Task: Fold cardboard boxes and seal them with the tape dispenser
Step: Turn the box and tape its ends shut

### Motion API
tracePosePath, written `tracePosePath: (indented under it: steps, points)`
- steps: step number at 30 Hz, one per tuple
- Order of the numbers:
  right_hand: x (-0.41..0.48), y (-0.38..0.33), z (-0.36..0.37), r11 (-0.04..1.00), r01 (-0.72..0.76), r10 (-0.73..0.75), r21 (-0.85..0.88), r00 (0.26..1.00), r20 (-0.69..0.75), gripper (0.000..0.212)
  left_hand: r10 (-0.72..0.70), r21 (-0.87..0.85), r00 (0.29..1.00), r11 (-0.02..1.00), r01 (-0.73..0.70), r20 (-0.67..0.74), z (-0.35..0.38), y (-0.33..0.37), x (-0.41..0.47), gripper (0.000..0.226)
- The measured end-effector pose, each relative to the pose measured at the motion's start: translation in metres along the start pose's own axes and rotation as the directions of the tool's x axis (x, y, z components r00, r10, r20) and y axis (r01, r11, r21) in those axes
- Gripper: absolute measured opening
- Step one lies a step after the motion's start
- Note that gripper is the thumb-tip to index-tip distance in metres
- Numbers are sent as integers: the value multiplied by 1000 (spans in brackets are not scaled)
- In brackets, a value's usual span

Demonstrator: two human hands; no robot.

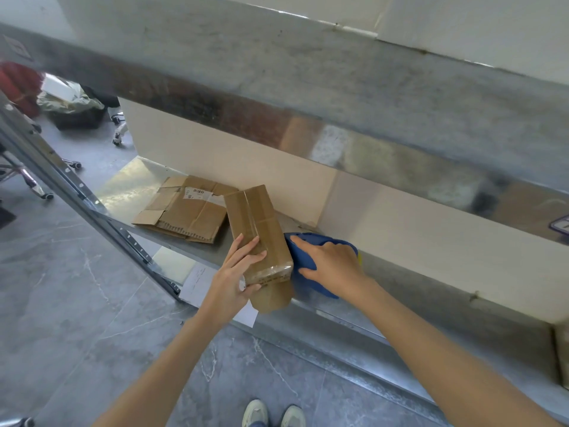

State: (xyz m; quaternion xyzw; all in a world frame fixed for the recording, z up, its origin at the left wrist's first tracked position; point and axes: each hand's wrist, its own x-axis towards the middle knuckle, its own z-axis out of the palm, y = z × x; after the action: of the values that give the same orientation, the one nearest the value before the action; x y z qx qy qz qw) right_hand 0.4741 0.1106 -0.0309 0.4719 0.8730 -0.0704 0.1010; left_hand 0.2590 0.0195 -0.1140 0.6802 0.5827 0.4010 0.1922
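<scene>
Nearest, at front edge of shelf (132,192): left hand (237,272) grips near end of taped box (258,223), fingers over top face; that end projects past edge. Box long axis runs front to back, far end leaning slightly left. Right hand (335,263) just right of box, wrapped over blue tape dispenser (304,255), whose nose sits against box's right side. Judged: dispenser must travel leftward onto box. Farther back, left: flattened cardboard (184,211).
</scene>
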Motion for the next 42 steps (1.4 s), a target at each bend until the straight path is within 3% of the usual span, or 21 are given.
tracePosePath:
  steps: [7,17,23,27,33,42]
  points:
    - [6,-7,-10,993,33,-31,-111,999,13,65,-41,-18,999,999,42,17,0,-3,1,77]
    - [26,3,-9,999,-8,9,41,1000,-7,67,-67,-43,997,997,69,41,-2,-3,2,69]
    - [2,26,29,889,-118,149,442,988,-36,70,-70,-44,997,996,72,35,-2,-2,1,72]
    - [-25,49,46,839,-112,185,533,979,-84,70,-104,-63,995,992,105,10,2,0,0,73]
    - [-49,82,57,820,-163,303,549,937,-173,71,-107,-72,994,992,106,-9,9,3,-1,72]
    - [-54,102,64,869,-205,310,450,935,-172,75,-120,-78,993,990,120,4,10,3,-1,69]
